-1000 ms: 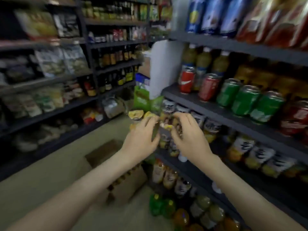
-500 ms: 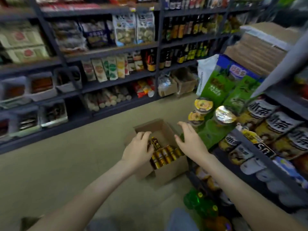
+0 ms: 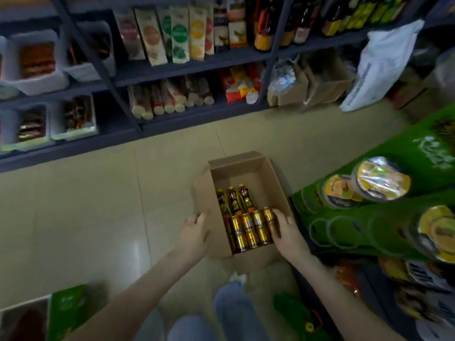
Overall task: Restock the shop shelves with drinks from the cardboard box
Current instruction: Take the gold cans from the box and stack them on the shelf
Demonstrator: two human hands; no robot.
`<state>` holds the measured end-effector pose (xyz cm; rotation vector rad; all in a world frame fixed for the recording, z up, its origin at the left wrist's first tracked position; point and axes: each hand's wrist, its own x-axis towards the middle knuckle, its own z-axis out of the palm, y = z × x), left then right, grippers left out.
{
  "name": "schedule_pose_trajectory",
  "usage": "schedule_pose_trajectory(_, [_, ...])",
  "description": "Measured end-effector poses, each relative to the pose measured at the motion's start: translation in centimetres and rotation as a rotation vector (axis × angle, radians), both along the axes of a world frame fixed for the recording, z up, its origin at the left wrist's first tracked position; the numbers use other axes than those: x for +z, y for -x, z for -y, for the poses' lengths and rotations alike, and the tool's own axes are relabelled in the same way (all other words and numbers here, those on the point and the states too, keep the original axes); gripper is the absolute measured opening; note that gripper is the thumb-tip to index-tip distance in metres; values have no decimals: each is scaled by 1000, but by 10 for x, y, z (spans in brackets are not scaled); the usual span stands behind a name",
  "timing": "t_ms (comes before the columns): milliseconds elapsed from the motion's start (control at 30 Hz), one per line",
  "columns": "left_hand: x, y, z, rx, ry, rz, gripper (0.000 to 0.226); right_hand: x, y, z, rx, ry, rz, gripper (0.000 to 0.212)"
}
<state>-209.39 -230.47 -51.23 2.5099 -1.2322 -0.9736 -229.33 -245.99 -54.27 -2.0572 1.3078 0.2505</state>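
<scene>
Shop floor (image 3: 98,217) looms nearer; left hand (image 3: 194,233), right hand (image 3: 288,232) reach cardboard box (image 3: 236,168).

Dim, blurred, edges warped

One cardboard box (image 3: 246,168) is seen on the floor (image 3: 98,217). Inside it four gold cans (image 3: 253,230) are counted in a row, with three yellow-capped bottles (image 3: 234,200) behind them; a fourth bottle may be hidden along the dim left wall. Three lidded cups (image 3: 381,179) are counted in the green display (image 3: 394,153).
</scene>
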Motion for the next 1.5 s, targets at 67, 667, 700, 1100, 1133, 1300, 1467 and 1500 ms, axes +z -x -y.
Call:
schedule_pose_trajectory(67, [-48, -1, 22, 3, -45, -29, 55, -50, 5, 13, -39, -71, -35, 67])
schedule_pose_trajectory(667, [-550, 78, 172, 297, -354, -350, 72, -513, 32, 148, -114, 119, -599, 78])
schedule_pose_trajectory(700, [-556, 78, 172, 318, -337, -357, 73, -517, 34, 149, -102, 116, -644, 80])
schedule_pose_trajectory(1100, [-565, 70, 180, 368, -226, -340, 83, -525, 53, 120, -76, 343, -498, 105])
schedule_pose_trajectory(1133, [-562, 70, 180, 392, -216, -346, 84, -524, 53, 122, -125, 321, -492, 104])
schedule_pose_trajectory(1300, [-536, 75, 176, 518, -105, -415, 79, -521, 47, 130, -225, 212, -634, 92])
schedule_pose_trajectory(1467, [-496, 76, 175, 509, -18, -499, 78, -510, 41, 129, -125, 204, -646, 84])
schedule_pose_trajectory(1500, [-486, 74, 174, 507, -8, -525, 78, -505, 39, 124, -71, 238, -634, 82])
